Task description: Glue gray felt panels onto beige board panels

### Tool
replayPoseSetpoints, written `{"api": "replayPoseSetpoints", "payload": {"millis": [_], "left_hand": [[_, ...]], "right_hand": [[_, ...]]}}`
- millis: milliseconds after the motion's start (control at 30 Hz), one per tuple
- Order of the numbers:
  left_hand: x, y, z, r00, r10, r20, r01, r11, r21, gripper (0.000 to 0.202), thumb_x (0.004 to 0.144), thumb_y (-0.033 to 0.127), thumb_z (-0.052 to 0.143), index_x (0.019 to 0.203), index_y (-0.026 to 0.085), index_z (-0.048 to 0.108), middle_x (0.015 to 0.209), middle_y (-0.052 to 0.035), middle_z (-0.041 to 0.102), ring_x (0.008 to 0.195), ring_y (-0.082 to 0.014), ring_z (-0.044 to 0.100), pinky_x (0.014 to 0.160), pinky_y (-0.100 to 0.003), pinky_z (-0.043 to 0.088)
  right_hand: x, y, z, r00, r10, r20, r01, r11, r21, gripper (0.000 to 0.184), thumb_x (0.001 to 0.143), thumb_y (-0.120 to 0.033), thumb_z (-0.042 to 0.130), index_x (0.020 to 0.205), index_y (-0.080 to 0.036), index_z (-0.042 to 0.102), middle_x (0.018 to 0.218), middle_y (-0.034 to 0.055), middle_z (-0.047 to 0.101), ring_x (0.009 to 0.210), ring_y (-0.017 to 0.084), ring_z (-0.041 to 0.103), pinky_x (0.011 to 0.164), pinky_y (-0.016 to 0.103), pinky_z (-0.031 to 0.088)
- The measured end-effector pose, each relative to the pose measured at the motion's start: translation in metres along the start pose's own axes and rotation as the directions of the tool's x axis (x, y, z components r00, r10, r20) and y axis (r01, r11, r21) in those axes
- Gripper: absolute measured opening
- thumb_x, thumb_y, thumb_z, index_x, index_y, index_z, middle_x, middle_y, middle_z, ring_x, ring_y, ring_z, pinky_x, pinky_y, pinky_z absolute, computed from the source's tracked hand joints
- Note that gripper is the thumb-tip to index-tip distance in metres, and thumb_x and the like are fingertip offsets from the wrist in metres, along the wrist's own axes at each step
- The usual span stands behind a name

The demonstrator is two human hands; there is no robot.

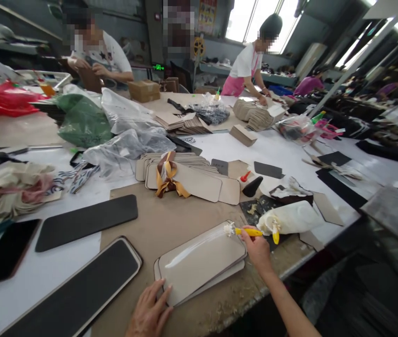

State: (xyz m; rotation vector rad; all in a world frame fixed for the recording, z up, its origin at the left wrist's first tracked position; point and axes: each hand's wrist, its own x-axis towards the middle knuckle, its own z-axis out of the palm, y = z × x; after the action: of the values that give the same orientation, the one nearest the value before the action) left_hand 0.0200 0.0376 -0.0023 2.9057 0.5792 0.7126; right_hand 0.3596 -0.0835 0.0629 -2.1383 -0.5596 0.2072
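My right hand [258, 250] grips a yellow-handled glue brush [248, 231], its bristles clotted with white glue. The bristles are at the far right corner of a beige rounded panel [202, 262], which has a wet, glossy streak across it. More such panels lie fanned beneath it. My left hand [151, 309] rests with fingers spread on the near left corner of the panel. Just right of the brush, a white plastic bottle [295, 217] lies on its side, with a second yellow handle [276, 234] at its opening.
Black rounded panels [88, 222] lie left of the beige stack. Behind it is a fanned pile of beige panels [199, 182] with a brown and gold ribbon [169, 175]. Plastic bags [125, 145] lie farther back. Two people [104, 58] work across the table. The table edge runs along the right.
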Motion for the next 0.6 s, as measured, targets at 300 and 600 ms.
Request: {"api": "replayPoseSetpoints", "payload": {"millis": [300,600], "left_hand": [[0.002,-0.003,0.004,0.999,0.035,-0.019,-0.035,0.999,0.005,0.031,0.085,0.041,0.047,0.105,0.023,0.062,0.104,-0.0086,0.065,0.092,-0.0213,0.063,0.074,-0.031,0.055],[0.006,-0.001,-0.001,0.999,-0.001,-0.048,-0.002,0.998,-0.060,0.030,0.084,0.041,0.047,0.103,0.024,0.062,0.103,-0.0089,0.064,0.090,-0.0213,0.063,0.074,-0.033,0.055]], "right_hand": [[-0.030,0.005,-0.029,0.965,-0.262,-0.021,0.254,0.951,-0.177,0.031,0.084,-0.045,0.043,0.086,-0.018,0.059,0.085,0.0084,0.064,0.080,0.022,0.061,0.076,0.036,0.049],[-0.117,-0.032,0.015,0.850,-0.515,0.116,0.526,0.813,-0.250,0.023,0.093,-0.026,0.035,0.094,-0.022,0.057,0.083,0.0058,0.061,0.077,0.018,0.061,0.068,0.030,0.053]]}}
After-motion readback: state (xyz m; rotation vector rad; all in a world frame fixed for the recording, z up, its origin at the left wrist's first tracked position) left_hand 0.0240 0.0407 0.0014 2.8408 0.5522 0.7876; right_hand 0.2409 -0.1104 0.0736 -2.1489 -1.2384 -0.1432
